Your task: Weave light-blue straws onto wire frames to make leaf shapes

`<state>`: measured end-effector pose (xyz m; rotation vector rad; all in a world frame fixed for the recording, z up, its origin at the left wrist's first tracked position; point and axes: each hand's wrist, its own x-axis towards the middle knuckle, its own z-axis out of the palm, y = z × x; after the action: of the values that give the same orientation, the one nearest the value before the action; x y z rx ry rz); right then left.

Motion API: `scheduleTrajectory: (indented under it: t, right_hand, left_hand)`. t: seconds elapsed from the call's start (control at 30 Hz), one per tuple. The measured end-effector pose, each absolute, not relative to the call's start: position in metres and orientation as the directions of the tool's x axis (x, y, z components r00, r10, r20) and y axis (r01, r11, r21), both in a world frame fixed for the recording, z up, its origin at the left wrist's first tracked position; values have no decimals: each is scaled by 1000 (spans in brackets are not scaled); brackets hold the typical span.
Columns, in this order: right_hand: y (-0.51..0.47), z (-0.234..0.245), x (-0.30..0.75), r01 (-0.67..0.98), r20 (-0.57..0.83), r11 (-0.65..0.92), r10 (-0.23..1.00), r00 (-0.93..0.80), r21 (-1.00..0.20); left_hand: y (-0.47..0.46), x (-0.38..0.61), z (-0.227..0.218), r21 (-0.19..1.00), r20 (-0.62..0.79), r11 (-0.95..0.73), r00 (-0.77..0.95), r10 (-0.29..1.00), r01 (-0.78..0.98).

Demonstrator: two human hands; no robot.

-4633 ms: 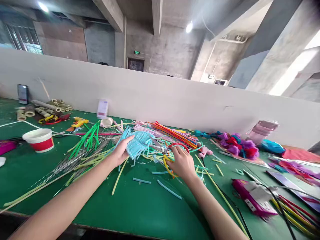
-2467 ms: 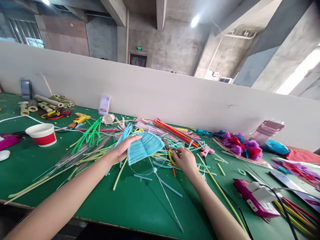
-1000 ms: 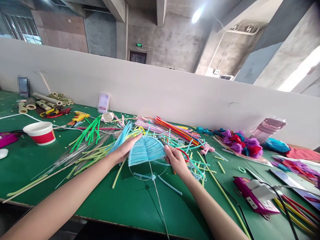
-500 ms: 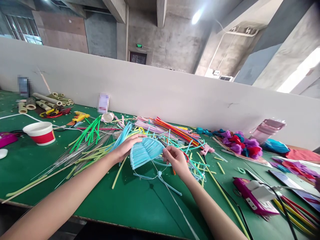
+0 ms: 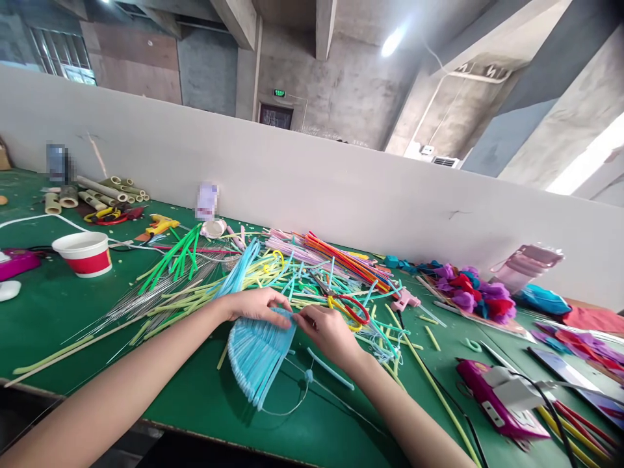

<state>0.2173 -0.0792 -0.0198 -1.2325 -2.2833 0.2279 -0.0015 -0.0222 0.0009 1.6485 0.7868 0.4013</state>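
Observation:
A light-blue fan-shaped piece [image 5: 256,361], built from fuzzy chenille stems laid side by side, is held tilted over the green table. My left hand [image 5: 258,305] grips its upper edge, thumb in front. My right hand [image 5: 325,328] is closed in a pinch at the fan's upper right corner, close to the left fingertips; what lies between its fingers is too small to make out. A thin pale cord with a blue knot [image 5: 309,376] hangs at the fan's lower right. Just behind my right hand lie scissors [image 5: 348,309] with red and yellow handles.
Loose chenille stems [image 5: 292,260] in many colours cover the table's middle. A paper cup [image 5: 88,255] and a yellow glue gun [image 5: 162,225] stand left. A pink glue gun [image 5: 404,299], a magenta power strip [image 5: 502,396] and purple-red flowers [image 5: 472,286] are on the right. A low partition [image 5: 341,188] runs behind.
The fan has come lower and turned, its curved edge now facing down left. Both hands have moved closer together at its top. The scissors show more fully.

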Motion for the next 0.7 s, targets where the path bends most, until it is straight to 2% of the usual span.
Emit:
scheduleTrajectory:
  t: [0.1, 0.47, 0.7]
  right_hand:
    - [-76, -13, 210, 717, 343, 582, 810, -475, -382]
    - [-48, -2, 203, 617, 160, 470, 857, -490, -632]
    - [-45, 4, 202, 600, 210, 420, 897, -390, -681]
  left_hand:
    - [-22, -2, -3, 953, -165, -86, 737, 656, 289]
    - [-21, -5, -4, 967, -182, -15, 725, 664, 256]
    - [-22, 5, -16, 977, -154, 21, 629, 762, 214]
